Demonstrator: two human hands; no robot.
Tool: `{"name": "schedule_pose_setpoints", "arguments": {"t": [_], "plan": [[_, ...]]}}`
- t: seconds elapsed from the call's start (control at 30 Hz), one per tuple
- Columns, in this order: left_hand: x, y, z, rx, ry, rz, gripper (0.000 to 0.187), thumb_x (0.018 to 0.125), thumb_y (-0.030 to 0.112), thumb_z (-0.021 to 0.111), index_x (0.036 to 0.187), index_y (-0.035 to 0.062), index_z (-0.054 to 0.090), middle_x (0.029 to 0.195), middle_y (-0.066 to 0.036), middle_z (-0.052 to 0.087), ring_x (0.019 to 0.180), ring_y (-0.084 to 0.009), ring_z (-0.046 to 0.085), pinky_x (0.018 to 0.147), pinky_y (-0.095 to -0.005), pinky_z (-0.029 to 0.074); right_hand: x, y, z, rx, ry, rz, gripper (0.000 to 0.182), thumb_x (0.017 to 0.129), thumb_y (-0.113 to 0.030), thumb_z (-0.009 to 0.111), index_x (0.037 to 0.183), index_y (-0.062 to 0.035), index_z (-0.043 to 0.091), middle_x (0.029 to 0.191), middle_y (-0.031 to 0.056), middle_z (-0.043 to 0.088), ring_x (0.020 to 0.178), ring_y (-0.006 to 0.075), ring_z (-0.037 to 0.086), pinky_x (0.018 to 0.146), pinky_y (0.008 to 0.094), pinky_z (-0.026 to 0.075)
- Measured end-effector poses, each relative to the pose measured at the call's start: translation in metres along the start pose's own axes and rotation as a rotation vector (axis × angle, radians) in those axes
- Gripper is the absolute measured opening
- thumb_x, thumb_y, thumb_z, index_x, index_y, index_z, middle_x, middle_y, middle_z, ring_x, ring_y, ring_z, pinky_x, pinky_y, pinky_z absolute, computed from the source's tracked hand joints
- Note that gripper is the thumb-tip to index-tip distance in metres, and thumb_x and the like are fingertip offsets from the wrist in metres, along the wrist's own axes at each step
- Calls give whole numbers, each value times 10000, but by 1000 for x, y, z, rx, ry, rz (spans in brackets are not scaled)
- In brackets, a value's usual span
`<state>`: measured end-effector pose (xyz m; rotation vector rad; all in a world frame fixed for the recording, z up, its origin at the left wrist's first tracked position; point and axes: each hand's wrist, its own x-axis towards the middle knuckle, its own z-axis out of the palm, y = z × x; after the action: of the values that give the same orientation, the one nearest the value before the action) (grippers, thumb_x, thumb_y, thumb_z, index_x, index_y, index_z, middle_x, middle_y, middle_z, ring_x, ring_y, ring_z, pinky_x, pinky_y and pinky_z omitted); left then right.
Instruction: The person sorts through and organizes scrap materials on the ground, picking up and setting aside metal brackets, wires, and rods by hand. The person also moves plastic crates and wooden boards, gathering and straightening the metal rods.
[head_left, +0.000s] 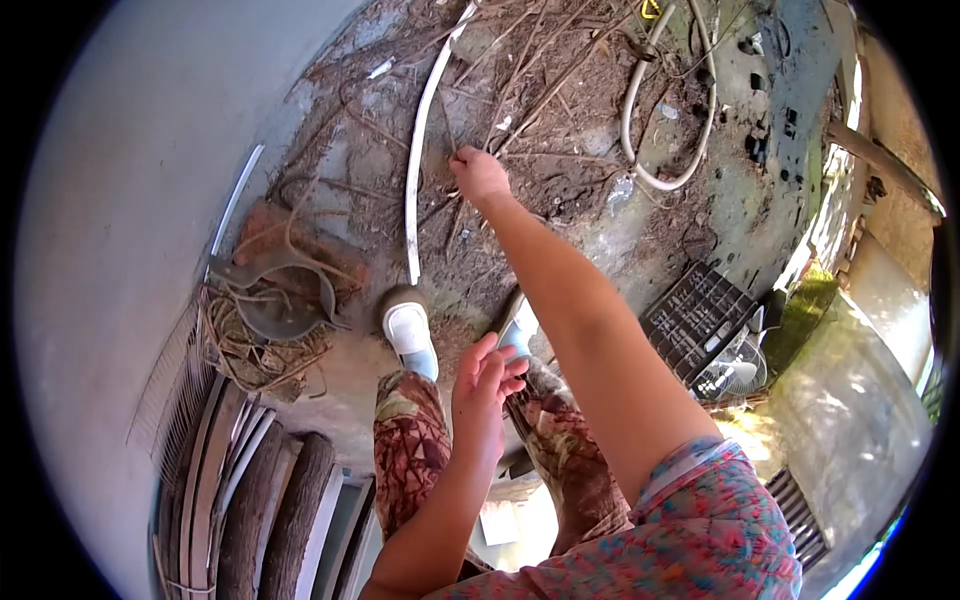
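Thin twig (447,125), right of white strip (412,190): likely light, brittle; grip mid-length. Right hand (482,177) apparently pinching it; left hand (481,388) below strip, fingers loosely parted, empty.

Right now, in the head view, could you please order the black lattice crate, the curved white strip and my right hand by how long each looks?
1. Curved white strip: clearly the longest.
2. Black lattice crate: roughly half that.
3. Right hand: smallest, though nearness to the camera may enlarge it.
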<state>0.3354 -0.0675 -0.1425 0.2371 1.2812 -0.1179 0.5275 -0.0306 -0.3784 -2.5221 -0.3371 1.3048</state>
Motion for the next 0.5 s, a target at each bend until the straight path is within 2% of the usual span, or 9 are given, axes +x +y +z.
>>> {"name": "schedule_pose_setpoints", "arguments": {"t": [0.07,0.13,0.2,0.27,0.3,0.33,0.4,0.47,0.5], "plan": [[0,0,0,-89,45,-49,335,906,210,482,1209,68,454,1049,-95,559,892,-191,577,760,-329,426,-14,10,-10,20,27,-48,277,841,-267,517,991,-47,595,1015,154,601,964,328,564,838,406,442],[4,-1,2,-141,64,-4,322,903,192,483,1199,67,458,1026,-93,570,875,-185,582,741,-322,434,-28,19,-29,152,327,-196,241,881,-228,477,1000,-55,595,887,129,624,804,254,608,723,368,480],[7,0,4,-148,76,26,313,900,195,489,1183,63,467,1007,-91,578,857,-182,584,726,-315,440,-63,4,-75,389,203,7,218,910,-181,439,1002,-70,602,735,57,578,606,140,527,568,282,453],[6,-1,6,-163,96,49,313,900,197,489,1179,56,465,1005,-94,574,855,-180,582,721,-314,438,-79,20,-100,753,95,-29,197,914,-151,452,1029,-35,562,680,-12,477,570,74,383,536,222,379],[6,-1,7,-164,101,46,317,899,196,489,1180,50,461,1003,-96,572,850,-177,579,714,-311,438,-82,26,-105,984,79,-33,208,930,-160,431,995,2,543,659,-11,451,564,81,379,515,227,355],[5,-2,8,-164,96,36,317,899,196,489,1180,50,461,1003,-96,572,850,-177,579,714,-311,438,-85,30,-107,979,87,-26,208,930,-160,431,995,2,543,659,-11,451,564,81,379,515,227,355],[6,-4,9,-167,108,46,325,898,195,489,1184,44,456,998,-93,570,845,-175,577,707,-310,437,-86,39,-109,1332,131,91,209,943,-154,398,999,3,525,669,-7,445,564,85,373,512,223,350],[7,-9,10,-169,106,36,334,896,188,493,1195,46,451,1039,-104,558,873,-176,566,717,-307,440,-79,48,-106,1404,136,124,202,947,-152,380,1017,-15,511,689,-7,445,564,82,367,499,236,360],[9,-11,11,-81,164,71,337,895,176,494,1201,44,448,1088,-110,539,932,-187,547,764,-306,433,-73,52,-104,1494,130,128,198,946,-152,382,1008,-13,508,691,-5,444,562,84,364,496,238,358]]}}
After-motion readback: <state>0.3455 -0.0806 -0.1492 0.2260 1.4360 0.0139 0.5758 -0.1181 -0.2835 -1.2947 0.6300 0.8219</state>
